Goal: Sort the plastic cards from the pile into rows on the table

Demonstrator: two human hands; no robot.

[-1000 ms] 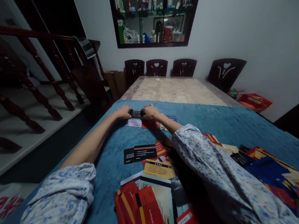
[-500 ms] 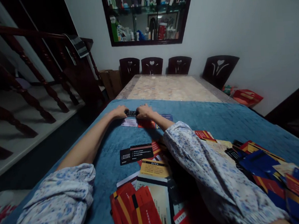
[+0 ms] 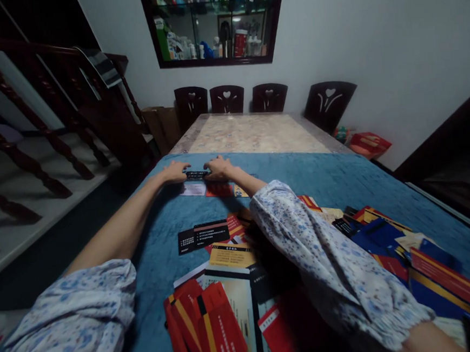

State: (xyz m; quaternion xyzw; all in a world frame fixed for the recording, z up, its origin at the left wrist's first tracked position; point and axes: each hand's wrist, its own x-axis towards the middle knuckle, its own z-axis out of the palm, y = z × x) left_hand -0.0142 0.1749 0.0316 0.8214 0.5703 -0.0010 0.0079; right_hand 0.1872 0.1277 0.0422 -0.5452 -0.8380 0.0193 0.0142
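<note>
- Plainly, in the head view, both hands meet at the far part of the blue cloth (image 3: 156,269), with one black card (image 3: 196,175) between them.
- The left hand (image 3: 175,172) is at the card's left end, fingers loosely curved with a little space between thumb and forefinger; whether it pinches the edge, I cannot tell.
- The right hand (image 3: 219,169) arches over the card's right end, its fingers bent and partly spread; its grip is likewise unclear.
- Just on the near side of that card lie a whitish card (image 3: 192,189), a red card (image 3: 219,190) and a yellow card (image 3: 241,190), side by side.
- Closer to the person, a loose pile holds two dark printed cards (image 3: 210,232), a yellow striped card (image 3: 231,256) and overlapping red cards (image 3: 222,329).
- Past the right sleeve (image 3: 305,241), blue cards (image 3: 376,235) lie mixed with red ones.
- Beyond the cloth, the patterned tabletop (image 3: 251,131) reaches toward dark chairs (image 3: 229,107).
</note>
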